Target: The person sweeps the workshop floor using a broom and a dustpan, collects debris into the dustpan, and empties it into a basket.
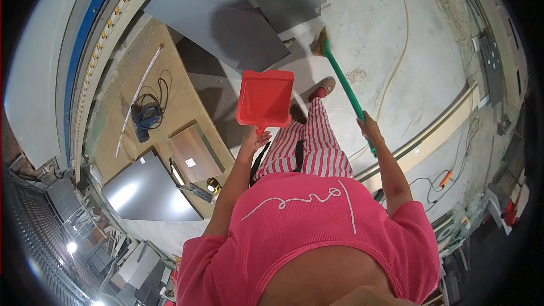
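Observation:
My left hand is closed round the short handle of a red dustpan, whose pan is raised in front of my left leg. No load shows in the pan. On the other side, my right hand grips a broom near the upper end of its green stick. The broom slants away to the far left, and its brown bristles are down at the concrete floor, just beyond my shoe. A small patch of brownish specks lies on the floor right of the stick.
At left a wooden board carries a blue corded power tool, a measuring stick and a yellow-black tape measure. Large grey sheets lie ahead. A cable trails across the floor at right, near a long beam.

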{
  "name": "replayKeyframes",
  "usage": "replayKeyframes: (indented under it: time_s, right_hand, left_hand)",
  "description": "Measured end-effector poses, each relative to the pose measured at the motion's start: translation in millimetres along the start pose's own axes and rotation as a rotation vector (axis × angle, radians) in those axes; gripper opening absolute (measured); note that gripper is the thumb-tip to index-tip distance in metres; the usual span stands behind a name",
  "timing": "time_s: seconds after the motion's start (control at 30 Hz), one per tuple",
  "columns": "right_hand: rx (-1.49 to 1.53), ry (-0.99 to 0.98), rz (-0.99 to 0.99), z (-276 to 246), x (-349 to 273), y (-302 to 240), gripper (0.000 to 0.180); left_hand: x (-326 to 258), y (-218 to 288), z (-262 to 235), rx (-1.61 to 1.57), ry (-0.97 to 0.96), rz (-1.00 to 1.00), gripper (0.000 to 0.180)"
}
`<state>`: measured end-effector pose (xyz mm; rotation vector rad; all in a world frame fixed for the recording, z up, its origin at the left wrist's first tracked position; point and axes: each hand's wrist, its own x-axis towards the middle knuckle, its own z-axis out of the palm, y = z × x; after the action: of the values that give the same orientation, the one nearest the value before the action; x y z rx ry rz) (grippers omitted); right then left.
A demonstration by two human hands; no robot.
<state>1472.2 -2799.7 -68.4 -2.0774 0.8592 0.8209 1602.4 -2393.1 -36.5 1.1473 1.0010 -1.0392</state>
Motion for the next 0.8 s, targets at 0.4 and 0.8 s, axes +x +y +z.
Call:
replayKeyframes:
  time_s: [0.4,0.8]
  right_hand:
    - [-0.095,-0.007,-0.025,-17,22,-8,0.039]
    - [0.121,0.088,-0.034,-118,-15,3,0.045]
  left_hand:
    - [8,27,8,-0.004,0.02,-0.056,0.041]
    - [43,65,49,0.026,-0.013,-0.097,0.039]
